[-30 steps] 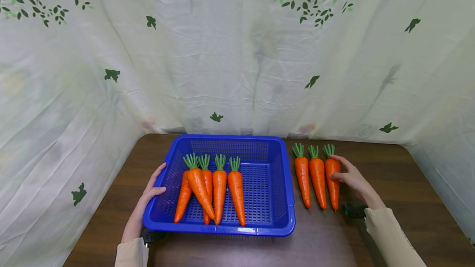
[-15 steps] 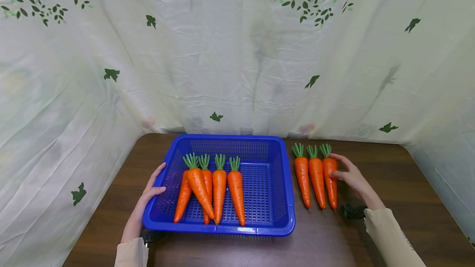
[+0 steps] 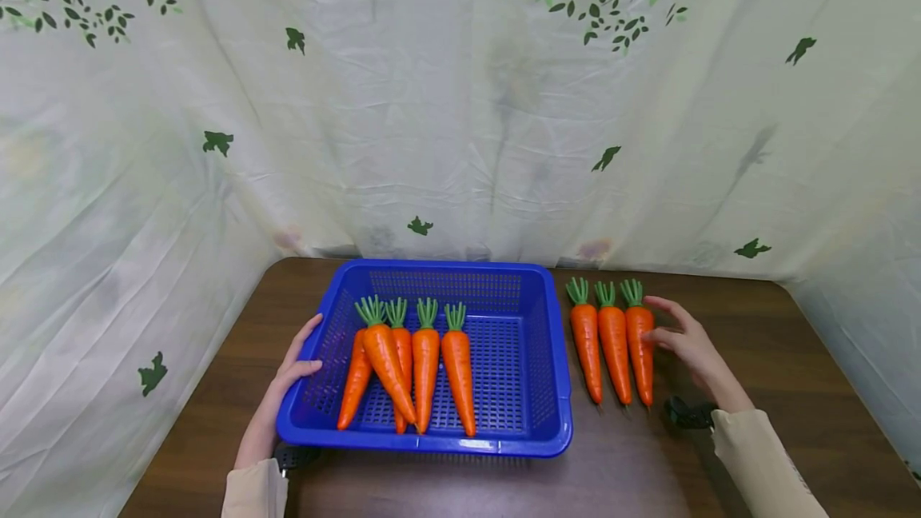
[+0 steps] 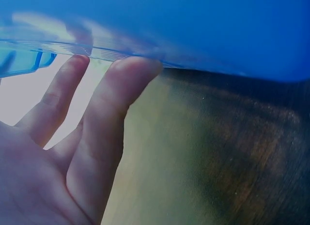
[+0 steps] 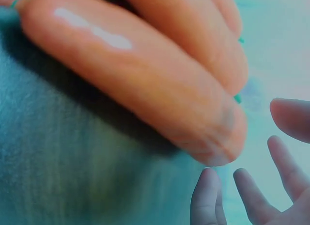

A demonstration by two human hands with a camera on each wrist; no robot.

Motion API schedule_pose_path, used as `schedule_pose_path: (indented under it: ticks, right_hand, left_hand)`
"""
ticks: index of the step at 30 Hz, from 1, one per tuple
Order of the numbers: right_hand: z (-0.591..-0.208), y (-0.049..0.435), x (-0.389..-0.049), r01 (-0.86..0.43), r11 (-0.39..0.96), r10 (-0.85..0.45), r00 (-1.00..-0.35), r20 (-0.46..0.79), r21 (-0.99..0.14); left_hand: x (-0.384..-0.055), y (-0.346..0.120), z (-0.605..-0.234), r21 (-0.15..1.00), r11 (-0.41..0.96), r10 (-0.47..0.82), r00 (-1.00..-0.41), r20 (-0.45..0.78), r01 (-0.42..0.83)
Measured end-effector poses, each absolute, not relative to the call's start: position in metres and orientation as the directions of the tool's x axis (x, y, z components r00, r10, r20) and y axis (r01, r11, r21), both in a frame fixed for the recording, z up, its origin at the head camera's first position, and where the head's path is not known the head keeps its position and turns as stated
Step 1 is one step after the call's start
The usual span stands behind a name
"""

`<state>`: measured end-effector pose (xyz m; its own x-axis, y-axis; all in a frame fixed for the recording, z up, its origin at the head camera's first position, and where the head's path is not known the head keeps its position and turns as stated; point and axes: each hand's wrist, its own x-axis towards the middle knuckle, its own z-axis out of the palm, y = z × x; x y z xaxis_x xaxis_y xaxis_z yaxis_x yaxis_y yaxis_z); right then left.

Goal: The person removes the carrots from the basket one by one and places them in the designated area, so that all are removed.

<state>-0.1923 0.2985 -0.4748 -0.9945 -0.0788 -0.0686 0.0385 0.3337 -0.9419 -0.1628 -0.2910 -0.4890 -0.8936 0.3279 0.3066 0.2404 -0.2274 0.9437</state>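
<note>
A blue perforated plastic basket [image 3: 496, 374] sits on the table with several orange carrots [image 3: 425, 370] inside its left half, one lying across others. My left hand [image 3: 288, 374] touches the basket's left side; in the left wrist view its extended fingertips [image 4: 138, 67] meet the blue wall. To the right of the basket, three carrots lie side by side, green tops away from me. Beside the rightmost carrot [image 3: 639, 350] is my right hand [image 3: 694, 350], thumb and fingers spread and holding nothing. The right wrist view shows its fingers [image 5: 206, 196] just off that carrot's thick end.
The brown wooden table [image 3: 763, 342] extends to both sides of the basket. A pale curtain [image 3: 460, 142] with leaf prints hangs behind and along the sides. Dark straps [image 3: 687, 412] are on the wrists.
The rightmost carrot has shifted left, closer against the middle one, which also moved slightly left. My right hand has then drawn back a little to the right. My left hand stays put.
</note>
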Motion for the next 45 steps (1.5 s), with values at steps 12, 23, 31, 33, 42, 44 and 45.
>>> schedule_pose_path:
  ticks: [12, 23, 31, 33, 42, 44, 45]
  right_hand:
    - [-0.449, 0.281, -0.189, -0.063, 0.234, -0.127, -0.991, 0.034, -0.97]
    - [-0.422, 0.25, -0.185, -0.112, 0.19, -0.229, -0.971, 0.067, -0.976]
    - [-0.411, 0.23, -0.183, -0.148, 0.176, -0.295, -0.951, 0.092, -0.973]
    - [-0.408, 0.226, -0.183, -0.154, 0.156, -0.308, -0.946, 0.101, -0.976]
    - [-0.399, 0.201, -0.184, -0.126, 0.106, -0.353, -0.932, 0.081, -0.986]
    - [-0.398, 0.195, -0.184, -0.113, 0.099, -0.365, -0.929, 0.069, -0.989]
    - [-0.397, 0.192, -0.184, -0.11, 0.098, -0.372, -0.926, 0.066, -0.989]
  left_hand:
    - [-0.162, -0.291, -0.488, 0.944, -0.235, 0.324, -0.897, 0.302, 0.233]
    - [-0.163, -0.291, -0.489, 0.944, -0.246, 0.333, -0.895, 0.297, 0.221]
    - [-0.162, -0.291, -0.489, 0.947, -0.237, 0.327, -0.9, 0.287, 0.216]
    - [-0.162, -0.29, -0.489, 0.948, -0.238, 0.33, -0.901, 0.281, 0.209]
    - [-0.162, -0.29, -0.489, 0.95, -0.219, 0.314, -0.906, 0.285, 0.223]
    - [-0.162, -0.29, -0.489, 0.951, -0.207, 0.31, -0.906, 0.288, 0.231]
    - [-0.162, -0.291, -0.489, 0.951, -0.204, 0.31, -0.906, 0.288, 0.232]
